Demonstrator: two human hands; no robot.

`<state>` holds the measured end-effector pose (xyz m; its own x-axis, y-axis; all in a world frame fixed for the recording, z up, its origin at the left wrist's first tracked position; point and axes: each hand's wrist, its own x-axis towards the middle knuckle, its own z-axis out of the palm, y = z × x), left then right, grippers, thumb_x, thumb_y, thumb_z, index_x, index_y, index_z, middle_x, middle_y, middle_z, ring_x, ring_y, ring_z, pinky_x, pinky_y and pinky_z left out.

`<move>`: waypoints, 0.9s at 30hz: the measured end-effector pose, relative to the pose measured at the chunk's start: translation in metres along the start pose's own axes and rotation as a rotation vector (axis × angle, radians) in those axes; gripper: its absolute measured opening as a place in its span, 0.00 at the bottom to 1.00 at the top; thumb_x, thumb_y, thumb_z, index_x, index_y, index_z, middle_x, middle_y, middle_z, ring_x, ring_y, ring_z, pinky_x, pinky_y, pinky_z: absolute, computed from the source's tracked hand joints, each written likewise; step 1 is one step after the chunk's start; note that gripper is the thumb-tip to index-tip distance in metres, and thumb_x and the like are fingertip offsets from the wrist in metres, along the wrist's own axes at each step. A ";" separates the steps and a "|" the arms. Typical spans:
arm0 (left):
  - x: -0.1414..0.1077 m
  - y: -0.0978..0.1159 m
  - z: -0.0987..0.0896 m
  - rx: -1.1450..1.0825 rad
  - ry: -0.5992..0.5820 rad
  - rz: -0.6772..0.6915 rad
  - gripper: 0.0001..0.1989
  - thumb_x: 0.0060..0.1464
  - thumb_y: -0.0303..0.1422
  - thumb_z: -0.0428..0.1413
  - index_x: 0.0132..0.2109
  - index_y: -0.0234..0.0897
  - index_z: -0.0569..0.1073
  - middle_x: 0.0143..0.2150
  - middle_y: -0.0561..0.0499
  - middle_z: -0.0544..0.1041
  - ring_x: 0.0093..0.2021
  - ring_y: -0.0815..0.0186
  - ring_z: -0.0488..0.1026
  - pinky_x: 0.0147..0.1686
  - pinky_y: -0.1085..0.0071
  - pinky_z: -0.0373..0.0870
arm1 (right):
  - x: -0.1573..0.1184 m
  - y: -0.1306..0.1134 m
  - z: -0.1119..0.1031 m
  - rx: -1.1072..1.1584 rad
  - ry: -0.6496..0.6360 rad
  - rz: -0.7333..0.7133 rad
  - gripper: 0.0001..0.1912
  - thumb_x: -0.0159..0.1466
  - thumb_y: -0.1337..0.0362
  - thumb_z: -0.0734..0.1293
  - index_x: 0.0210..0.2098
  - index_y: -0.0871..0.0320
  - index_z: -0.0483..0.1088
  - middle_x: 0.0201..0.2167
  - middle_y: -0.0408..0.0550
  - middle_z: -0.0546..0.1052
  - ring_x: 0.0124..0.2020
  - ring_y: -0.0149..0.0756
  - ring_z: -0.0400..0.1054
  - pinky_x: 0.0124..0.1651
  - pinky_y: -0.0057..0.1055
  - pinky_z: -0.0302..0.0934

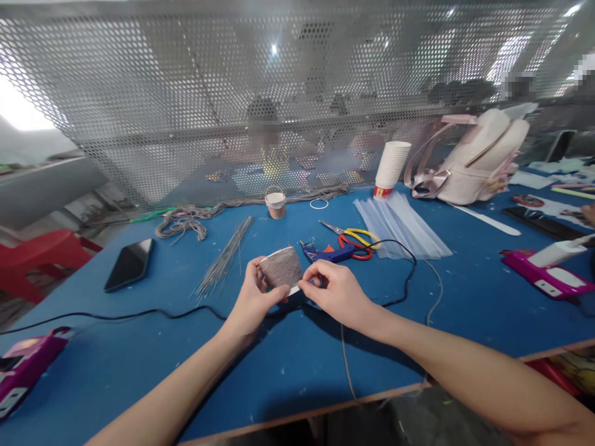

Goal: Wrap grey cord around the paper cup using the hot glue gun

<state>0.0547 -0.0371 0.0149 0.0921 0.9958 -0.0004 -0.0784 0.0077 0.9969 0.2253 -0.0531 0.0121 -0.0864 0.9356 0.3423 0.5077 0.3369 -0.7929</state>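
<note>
A paper cup wrapped in grey-brown cord [281,270] is tilted on its side above the blue table, a bit of its white rim showing. My left hand [256,296] grips it, thumb below and fingers around the far side. At the cup's right edge, my right hand [335,290] is closed in a pinch, its fingertips against the rim. A thin grey cord [345,359] hangs below the right hand and runs over the table's front edge. Just beyond the hands lie a blue glue gun [332,254] and pliers with yellow and red handles [357,238].
Thin wires [226,257] and a black phone [130,264] lie left. Behind are a small cord-covered bucket [276,205], stacked paper cups [392,167], clear plastic strips [402,224] and a pale backpack [478,158]. Purple power strips [548,272] sit both sides. A perforated metal screen [199,111] closes the back.
</note>
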 end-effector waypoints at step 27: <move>0.001 0.001 -0.003 -0.063 -0.036 -0.025 0.30 0.37 0.30 0.66 0.48 0.41 0.63 0.45 0.50 0.71 0.42 0.62 0.71 0.29 0.73 0.72 | 0.004 -0.003 -0.002 0.192 -0.071 0.125 0.06 0.56 0.63 0.67 0.25 0.56 0.67 0.21 0.39 0.67 0.23 0.30 0.60 0.28 0.28 0.52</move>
<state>0.0517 -0.0359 0.0160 0.1305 0.9912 -0.0215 -0.1382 0.0396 0.9896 0.2255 -0.0509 0.0170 -0.0961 0.9741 0.2047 0.3470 0.2256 -0.9103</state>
